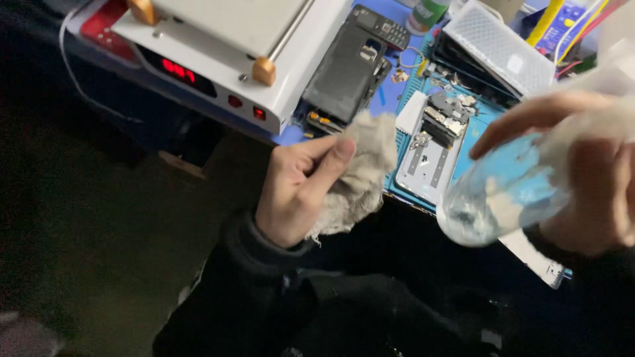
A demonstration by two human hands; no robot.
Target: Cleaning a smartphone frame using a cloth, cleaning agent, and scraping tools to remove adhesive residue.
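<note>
My left hand [297, 188] grips a frayed off-white cloth [362, 170] near the front edge of the bench, thumb pressed on top of it. My right hand [592, 175] holds a clear plastic bottle [499, 195] tilted on its side, its round base pointing toward the cloth, with some liquid and white residue inside. The bottle's top end is hidden behind my fingers. An opened phone [347, 66] lies face down with its insides showing, just beyond the cloth.
A white heating machine [264, 59] with red lit digits stands at the back left. A blue work mat [479, 125] carries phone parts, small screws and a white frame [430, 158]. A white perforated case [499, 46] and coloured cables sit at the back right.
</note>
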